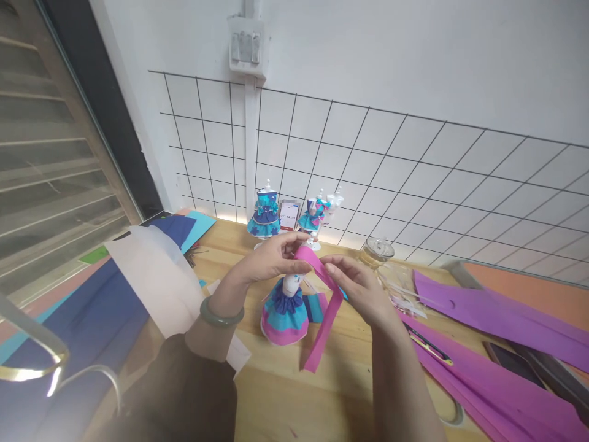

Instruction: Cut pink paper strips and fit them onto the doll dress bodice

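Flat pink strip (pixel 326 325) between fingers (pixel 297 266)

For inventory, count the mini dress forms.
4: front form below the left hand; teal-dressed form left of the phone; bow-trimmed form and white form right of it. Others may be hidden.

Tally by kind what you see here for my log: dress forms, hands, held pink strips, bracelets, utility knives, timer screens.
Dress forms: 4 (front form, rear left form, rear right pair)
Hands: 2 (left hand, right hand)
Pink strip: 1
Bracelet: 1
Utility knife: 1
Timer screen: 1
Total: 10
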Demonstrator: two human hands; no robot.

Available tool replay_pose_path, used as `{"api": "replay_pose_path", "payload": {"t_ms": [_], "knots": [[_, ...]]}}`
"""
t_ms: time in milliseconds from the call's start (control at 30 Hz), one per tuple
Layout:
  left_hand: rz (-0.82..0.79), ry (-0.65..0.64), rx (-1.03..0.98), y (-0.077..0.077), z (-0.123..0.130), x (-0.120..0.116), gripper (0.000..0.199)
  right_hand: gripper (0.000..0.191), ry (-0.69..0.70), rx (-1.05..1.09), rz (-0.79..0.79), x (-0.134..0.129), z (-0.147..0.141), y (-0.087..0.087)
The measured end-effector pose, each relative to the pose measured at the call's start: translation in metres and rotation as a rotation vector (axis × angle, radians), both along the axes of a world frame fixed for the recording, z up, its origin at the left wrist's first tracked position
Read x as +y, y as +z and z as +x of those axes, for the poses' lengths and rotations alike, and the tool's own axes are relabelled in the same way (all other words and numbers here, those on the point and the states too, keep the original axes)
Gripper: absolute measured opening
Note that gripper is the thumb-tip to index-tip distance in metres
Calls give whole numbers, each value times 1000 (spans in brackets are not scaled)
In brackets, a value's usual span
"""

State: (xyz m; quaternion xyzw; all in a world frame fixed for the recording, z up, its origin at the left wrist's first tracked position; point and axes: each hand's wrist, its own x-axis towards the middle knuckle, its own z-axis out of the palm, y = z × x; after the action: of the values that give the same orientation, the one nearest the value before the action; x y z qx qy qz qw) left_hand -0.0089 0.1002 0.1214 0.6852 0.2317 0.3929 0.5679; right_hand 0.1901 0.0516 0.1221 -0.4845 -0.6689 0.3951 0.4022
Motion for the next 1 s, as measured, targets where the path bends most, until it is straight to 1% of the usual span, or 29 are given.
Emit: {"api": "replay_pose_path", "payload": {"t_ms": [67, 133, 367, 500, 600, 733, 800, 900, 1000], "knots": [[8, -35, -7, -1, 0, 1, 58, 32, 73, 46, -27, -2, -5, 0], [13, -43, -23, -3, -1, 2, 61, 30, 113, 56, -38, -2, -6, -1], [-15, -56, -85, -4, -1, 5, 57, 31, 61, 55, -52, -1, -8, -3], [-11, -67, -100, -5, 1, 5, 53, 33, 59, 99, -102, 0, -14, -5], [3, -49, -87, -6, 3, 5, 52, 35, 54, 132, -99, 0, -17, -6], [78, -11, -26, -5, 5, 4, 46, 36, -50, 143, -51, -1, -18, -3], [103, -34, 0, -3, 6, 3, 45, 34, -92, 196, -50, -1, -17, -2], [158, -57, 54, 0, 6, 3, 43, 42, -82, 301, -85, -1, -18, -3], [270, 22, 101, 2, 5, 3, 36, 53, -37, 342, -92, -1, -19, -6]]}}
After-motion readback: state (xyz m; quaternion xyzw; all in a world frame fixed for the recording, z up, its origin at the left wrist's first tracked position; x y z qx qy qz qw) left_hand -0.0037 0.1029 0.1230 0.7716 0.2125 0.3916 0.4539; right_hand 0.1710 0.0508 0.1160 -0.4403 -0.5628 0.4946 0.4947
